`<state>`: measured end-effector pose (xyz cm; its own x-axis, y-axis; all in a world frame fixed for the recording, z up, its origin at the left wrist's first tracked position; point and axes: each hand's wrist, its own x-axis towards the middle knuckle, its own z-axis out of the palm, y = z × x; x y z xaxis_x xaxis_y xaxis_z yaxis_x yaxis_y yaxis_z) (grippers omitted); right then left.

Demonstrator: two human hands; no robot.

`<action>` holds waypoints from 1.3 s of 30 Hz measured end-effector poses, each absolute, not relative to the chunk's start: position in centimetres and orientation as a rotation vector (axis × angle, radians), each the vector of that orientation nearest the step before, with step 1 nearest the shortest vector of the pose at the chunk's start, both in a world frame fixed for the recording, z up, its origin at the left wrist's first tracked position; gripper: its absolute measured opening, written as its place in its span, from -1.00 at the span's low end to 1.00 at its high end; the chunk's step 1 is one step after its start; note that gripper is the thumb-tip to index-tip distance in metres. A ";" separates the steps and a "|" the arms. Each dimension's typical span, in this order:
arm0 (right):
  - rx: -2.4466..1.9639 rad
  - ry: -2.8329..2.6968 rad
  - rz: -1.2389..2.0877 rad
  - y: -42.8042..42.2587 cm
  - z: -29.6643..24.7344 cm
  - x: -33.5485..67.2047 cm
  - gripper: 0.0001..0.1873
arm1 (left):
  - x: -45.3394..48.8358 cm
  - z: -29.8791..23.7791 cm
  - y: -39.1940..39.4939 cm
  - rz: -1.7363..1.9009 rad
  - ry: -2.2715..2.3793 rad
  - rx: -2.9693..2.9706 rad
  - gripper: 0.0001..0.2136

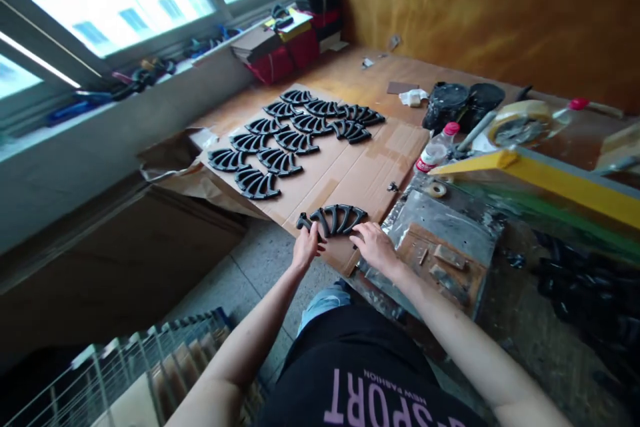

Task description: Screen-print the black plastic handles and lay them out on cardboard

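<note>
A black fan-shaped ribbed part lies on a sheet of brown cardboard near its front edge. My left hand has its fingers curled on the part's left end. My right hand rests with fingers bent against the part's right end. Several more of the same black parts lie in rows further back on the cardboard.
A plastic bottle with a red cap, a tape roll and a yellow bar stand at the right. A dirty foil-covered block lies beside my right hand. A wire crate is lower left.
</note>
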<state>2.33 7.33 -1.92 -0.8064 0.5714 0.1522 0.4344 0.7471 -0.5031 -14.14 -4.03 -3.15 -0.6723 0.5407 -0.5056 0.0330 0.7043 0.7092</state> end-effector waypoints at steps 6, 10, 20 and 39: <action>-1.079 -2.844 0.681 9.5 -5.6 -1.8 -0.63 | -18.4 -6.5 -2.8 0.441 2.355 0.527 -0.36; -1.172 -2.822 0.795 9.0 -5.5 -3.3 -0.52 | -21.0 -6.8 1.1 0.275 2.415 0.709 -0.36; -1.114 -2.723 0.915 7.5 -6.3 -2.6 -0.53 | -23.6 -4.9 2.8 0.176 2.500 1.290 -0.51; -1.287 -3.110 0.737 6.4 -4.3 -4.2 -0.45 | -22.4 -7.9 4.4 0.348 2.116 2.028 -0.49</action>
<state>-4.22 6.44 -4.31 -0.6813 0.5948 -0.4266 0.7230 0.6378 -0.2655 -22.42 4.44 -7.91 -0.0463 0.9986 0.0251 0.9541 0.0368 0.2971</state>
